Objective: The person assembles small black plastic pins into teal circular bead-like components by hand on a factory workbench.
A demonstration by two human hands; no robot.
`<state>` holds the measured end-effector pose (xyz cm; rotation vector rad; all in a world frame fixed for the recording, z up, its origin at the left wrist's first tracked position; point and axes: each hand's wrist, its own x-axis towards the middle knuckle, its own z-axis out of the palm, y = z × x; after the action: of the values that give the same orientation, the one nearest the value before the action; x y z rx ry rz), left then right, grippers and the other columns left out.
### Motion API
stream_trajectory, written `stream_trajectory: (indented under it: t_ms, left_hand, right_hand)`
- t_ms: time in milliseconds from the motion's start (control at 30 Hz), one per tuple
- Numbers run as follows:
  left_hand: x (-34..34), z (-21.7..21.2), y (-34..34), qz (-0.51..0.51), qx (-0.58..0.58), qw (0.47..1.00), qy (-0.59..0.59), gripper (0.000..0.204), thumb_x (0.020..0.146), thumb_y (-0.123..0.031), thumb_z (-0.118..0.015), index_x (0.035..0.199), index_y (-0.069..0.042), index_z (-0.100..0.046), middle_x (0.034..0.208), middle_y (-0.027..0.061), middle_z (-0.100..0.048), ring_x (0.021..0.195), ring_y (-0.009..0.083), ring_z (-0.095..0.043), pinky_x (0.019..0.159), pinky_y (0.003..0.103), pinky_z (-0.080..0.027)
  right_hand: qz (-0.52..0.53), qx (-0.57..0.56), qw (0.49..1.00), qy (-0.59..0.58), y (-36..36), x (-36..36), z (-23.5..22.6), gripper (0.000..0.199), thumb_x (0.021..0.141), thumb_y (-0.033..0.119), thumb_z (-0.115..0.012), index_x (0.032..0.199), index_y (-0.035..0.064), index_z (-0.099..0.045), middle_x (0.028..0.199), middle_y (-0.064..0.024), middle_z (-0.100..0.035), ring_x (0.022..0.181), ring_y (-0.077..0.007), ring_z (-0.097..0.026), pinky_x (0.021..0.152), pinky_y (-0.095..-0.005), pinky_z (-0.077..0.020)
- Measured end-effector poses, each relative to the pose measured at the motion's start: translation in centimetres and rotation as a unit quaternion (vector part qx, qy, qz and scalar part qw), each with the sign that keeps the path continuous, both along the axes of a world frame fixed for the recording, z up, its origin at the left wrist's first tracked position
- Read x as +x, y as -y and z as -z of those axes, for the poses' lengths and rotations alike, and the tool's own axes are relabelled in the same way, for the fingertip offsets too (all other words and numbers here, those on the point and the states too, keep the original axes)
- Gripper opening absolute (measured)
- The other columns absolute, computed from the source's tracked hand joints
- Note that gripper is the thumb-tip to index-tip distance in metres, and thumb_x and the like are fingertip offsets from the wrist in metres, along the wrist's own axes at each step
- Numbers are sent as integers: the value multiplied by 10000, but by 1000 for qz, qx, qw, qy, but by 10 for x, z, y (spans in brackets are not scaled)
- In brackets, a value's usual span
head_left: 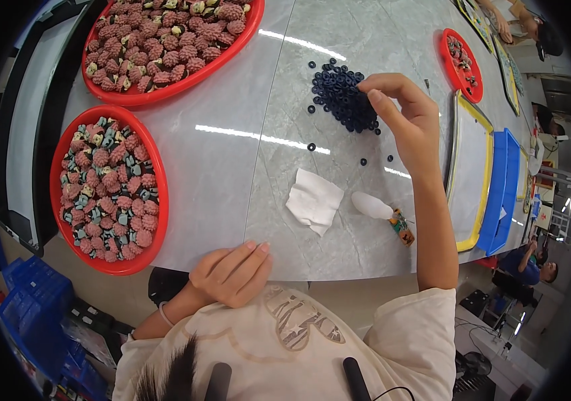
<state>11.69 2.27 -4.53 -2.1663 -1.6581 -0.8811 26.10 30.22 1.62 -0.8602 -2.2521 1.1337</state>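
Head view: The right hand (406,113) brings thumb and forefinger close at the right side of a pile of dark blue rings (335,95), far on the table (218,177); any pinched ring cannot be made out. The left hand (233,273) rests near, fingers together, its grip hidden. Picking appears underway, likely calling for a light pinch on 1 ring.

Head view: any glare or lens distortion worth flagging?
Head view: bright glare streaks cross the grey table; head view: the blue tray bows at right and corners go black; head view: the right hand looks fairly sharp.
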Motion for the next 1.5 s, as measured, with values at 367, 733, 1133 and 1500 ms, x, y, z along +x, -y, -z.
stream_trajectory:
  t_ms: [367,733,1133,1500]
  left_hand:
    - [-1,-1,0,3,2,1000,-3,77,779,-144,-569,809,-168,-635,930,-23,-652,853,120,-587,671,244,-401]
    - [-1,2,-1,9,13,1000,-6,68,781,-145,-573,796,-171,-634,916,-28,-655,839,115,-589,651,233,-396]
    - [-3,1,2,12,15,1000,-5,69,768,-132,-581,786,-168,-637,907,-22,-656,821,114,-594,643,223,-391]
    - [5,-1,-3,24,7,1000,-6,104,745,-94,-545,778,-139,-634,876,1,-655,771,154,-606,617,261,-400]
  right_hand:
    - [0,239,934,266,41,61,26,953,768,674,-423,1397,8,-162,1451,-222,-124,1356,-338,-106,1082,-429,-98]
    - [-46,316,925,207,7,-5,39,855,800,621,-421,1398,52,-198,1432,-207,-191,1327,-346,-188,1084,-421,-137]
    - [-142,278,942,127,8,-40,36,719,824,563,-427,1329,60,-338,1377,-147,-328,1258,-329,-326,1066,-426,-225]
    - [-52,284,947,141,-12,19,-21,650,855,516,-438,1330,81,-354,1371,-137,-340,1279,-305,-294,1068,-431,-194]
